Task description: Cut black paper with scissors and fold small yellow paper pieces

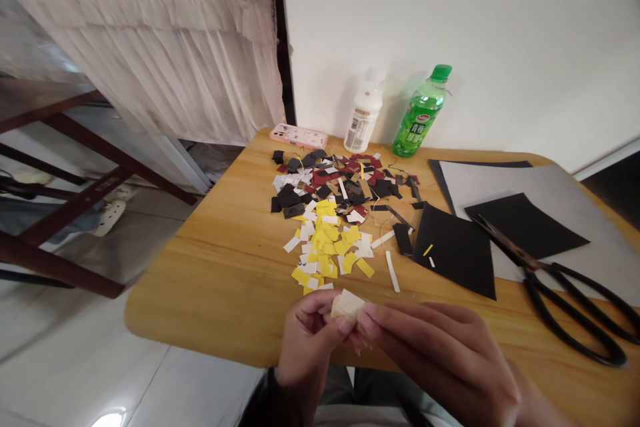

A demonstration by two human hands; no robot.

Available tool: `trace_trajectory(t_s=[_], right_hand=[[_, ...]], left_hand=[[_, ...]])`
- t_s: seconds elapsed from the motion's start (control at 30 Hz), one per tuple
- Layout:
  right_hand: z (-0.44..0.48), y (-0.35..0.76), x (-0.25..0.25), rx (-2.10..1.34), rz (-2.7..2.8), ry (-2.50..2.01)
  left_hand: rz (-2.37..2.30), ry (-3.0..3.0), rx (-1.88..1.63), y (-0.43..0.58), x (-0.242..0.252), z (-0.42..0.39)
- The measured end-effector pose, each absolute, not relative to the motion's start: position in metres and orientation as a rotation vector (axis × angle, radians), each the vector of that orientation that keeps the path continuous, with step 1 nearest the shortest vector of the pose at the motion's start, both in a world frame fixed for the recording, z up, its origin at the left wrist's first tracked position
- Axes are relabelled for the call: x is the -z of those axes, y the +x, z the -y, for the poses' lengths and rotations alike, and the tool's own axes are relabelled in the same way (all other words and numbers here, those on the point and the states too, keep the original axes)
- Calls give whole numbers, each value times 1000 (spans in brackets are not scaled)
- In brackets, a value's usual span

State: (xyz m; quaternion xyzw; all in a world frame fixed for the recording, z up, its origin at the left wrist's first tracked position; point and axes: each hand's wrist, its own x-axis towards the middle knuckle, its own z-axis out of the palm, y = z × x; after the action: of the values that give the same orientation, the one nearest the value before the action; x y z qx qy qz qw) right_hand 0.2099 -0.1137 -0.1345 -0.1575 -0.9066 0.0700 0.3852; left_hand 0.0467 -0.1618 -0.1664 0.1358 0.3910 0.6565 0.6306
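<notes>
Folded cream paper (347, 305) sits pinched between both hands, held over the near part of the wooden table (200, 300). The left hand (307, 340) grips its left side, with the fingertips pressed onto the paper. The right hand (440, 353) meets it from the other side, its fingers (400, 323) lying close together, with the tips pressed against the paper's right end.

Just ahead of the hands spreads a loose heap of cut paper: yellow pieces (327, 243) nearest, then red and black pieces (335, 180) beyond them, with white scraps mixed through. A white paper strip (393, 271) lies just right of the heap, beside a square of black card (453, 250) with two tiny yellow and white scraps on it. Farther right, a black sheet (525, 230) rests on grey card (545, 213), and black-handled scissors (565, 307) lie across the card's edge, their blades on the black sheet. Along the wall at the table's far edge stand a white plastic bottle (364, 121) and a green-capped drink bottle (423, 113), with a phone in a pink case (299, 137) lying beside them.
</notes>
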Motion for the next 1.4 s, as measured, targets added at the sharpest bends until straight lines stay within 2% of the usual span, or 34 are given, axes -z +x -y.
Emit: trace_trajectory(t_s=[0.4,0.77,1.4], right_hand=[[115,210,150,-379,2224,-363],[114,212,146,-74,2216,-393],[118,209,148,-89,2206,-365]], left_hand=[[-777,261,-1445,43,166,161],[-707,294,-1350,39,167,162],[-707,305,-1328,37,171,163]])
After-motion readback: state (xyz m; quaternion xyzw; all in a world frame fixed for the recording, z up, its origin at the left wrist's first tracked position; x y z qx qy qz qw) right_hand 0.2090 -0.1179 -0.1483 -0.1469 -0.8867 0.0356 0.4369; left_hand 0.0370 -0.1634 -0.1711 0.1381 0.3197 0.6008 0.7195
